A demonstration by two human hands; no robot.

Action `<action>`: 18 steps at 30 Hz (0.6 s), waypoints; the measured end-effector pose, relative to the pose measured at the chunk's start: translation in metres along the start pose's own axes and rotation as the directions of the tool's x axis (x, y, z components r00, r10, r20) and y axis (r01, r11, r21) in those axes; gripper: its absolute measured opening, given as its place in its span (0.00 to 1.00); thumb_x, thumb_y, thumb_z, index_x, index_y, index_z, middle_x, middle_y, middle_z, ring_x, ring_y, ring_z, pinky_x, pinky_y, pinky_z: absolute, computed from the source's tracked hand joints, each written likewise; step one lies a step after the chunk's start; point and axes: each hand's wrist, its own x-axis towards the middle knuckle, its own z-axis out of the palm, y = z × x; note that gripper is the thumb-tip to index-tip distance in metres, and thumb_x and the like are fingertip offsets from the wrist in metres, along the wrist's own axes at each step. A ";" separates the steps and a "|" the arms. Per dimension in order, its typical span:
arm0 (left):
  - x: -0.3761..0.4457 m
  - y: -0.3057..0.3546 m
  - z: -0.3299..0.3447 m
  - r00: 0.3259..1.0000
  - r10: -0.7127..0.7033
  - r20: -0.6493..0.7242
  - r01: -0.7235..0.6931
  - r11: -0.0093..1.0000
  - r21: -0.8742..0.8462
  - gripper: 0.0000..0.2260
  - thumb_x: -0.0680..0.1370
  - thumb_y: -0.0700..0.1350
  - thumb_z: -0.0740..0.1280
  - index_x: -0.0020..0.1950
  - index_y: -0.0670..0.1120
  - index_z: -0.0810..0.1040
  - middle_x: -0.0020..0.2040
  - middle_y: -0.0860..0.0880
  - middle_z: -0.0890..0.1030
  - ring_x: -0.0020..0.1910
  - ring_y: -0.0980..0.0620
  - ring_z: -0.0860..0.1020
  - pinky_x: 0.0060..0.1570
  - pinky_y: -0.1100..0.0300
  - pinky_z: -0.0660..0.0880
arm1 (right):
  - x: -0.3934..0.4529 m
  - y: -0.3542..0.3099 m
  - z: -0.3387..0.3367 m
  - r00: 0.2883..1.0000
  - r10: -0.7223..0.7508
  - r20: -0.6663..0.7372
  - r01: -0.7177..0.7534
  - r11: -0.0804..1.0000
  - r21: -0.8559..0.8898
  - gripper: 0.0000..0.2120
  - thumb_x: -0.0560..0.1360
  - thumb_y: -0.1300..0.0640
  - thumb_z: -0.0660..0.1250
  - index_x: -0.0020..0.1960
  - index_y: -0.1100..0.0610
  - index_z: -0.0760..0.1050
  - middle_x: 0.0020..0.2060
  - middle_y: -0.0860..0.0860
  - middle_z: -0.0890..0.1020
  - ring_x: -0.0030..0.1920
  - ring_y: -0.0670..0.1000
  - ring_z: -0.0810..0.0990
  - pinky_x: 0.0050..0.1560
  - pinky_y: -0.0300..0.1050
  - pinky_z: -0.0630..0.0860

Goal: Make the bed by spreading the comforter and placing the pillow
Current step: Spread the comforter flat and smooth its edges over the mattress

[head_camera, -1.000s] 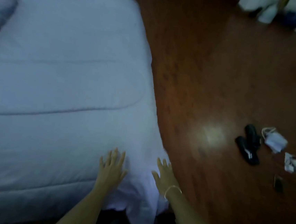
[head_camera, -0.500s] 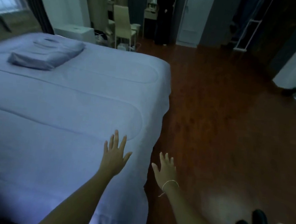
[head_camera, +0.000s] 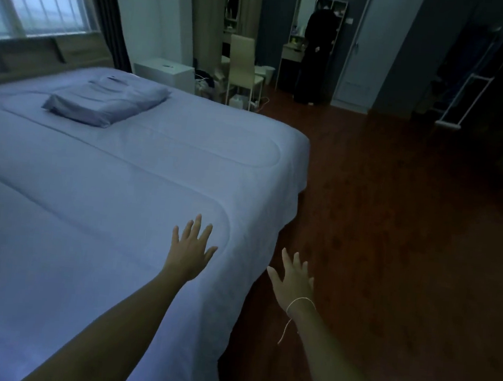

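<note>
The comforter (head_camera: 114, 201) lay spread flat across the bed (head_camera: 294, 176), its edge hanging over the side nearest the floor (head_camera: 393, 234). The left hand (head_camera: 191, 249) was over the comforter near that edge, fingers (head_camera: 196, 226) straight and splayed, gripping nothing (whether the palm touched the fabric could not be told). The right hand (head_camera: 294, 279) was off the side of the bed, over the floor, fingers likewise extended and holding nothing; a thin string (head_camera: 294, 309) circled its wrist. The pillow (head_camera: 108, 101) rested on top of the comforter at the head of the bed, well apart from both hands.
</note>
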 end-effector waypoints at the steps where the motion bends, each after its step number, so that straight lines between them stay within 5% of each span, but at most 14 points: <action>1: 0.019 0.008 0.004 1.000 -0.002 0.000 0.002 1.000 -0.014 0.26 0.81 0.57 0.50 0.77 0.49 0.54 0.79 0.44 0.48 0.77 0.45 0.53 0.73 0.42 0.48 | 0.020 0.007 -0.009 1.000 0.000 -0.001 0.000 1.000 -0.003 0.31 0.78 0.38 0.51 0.77 0.45 0.46 0.77 0.52 0.48 0.77 0.57 0.45 0.74 0.61 0.47; 7: 0.137 0.058 0.024 0.999 -0.045 0.010 0.046 0.985 -0.164 0.18 0.81 0.50 0.56 0.70 0.48 0.68 0.73 0.46 0.67 0.67 0.45 0.72 0.66 0.51 0.67 | 0.131 0.043 -0.064 1.000 -0.030 0.009 0.030 0.999 0.011 0.26 0.78 0.41 0.56 0.74 0.46 0.59 0.73 0.48 0.65 0.74 0.50 0.61 0.75 0.60 0.49; 13: 0.251 0.121 0.010 0.995 -0.067 -0.068 0.040 0.940 -0.340 0.17 0.80 0.47 0.59 0.69 0.45 0.70 0.71 0.44 0.69 0.64 0.43 0.73 0.62 0.51 0.70 | 0.246 0.067 -0.122 0.993 -0.110 -0.043 0.113 0.990 0.083 0.26 0.77 0.45 0.61 0.73 0.50 0.62 0.72 0.48 0.67 0.72 0.49 0.65 0.73 0.55 0.62; 18: 0.355 0.152 0.014 0.991 -0.048 -0.126 0.002 0.938 -0.347 0.17 0.80 0.46 0.60 0.68 0.44 0.71 0.71 0.42 0.69 0.64 0.42 0.73 0.63 0.49 0.70 | 0.357 0.106 -0.140 0.990 -0.140 -0.014 0.141 0.988 0.070 0.29 0.76 0.43 0.62 0.74 0.48 0.60 0.73 0.50 0.64 0.73 0.53 0.63 0.73 0.55 0.62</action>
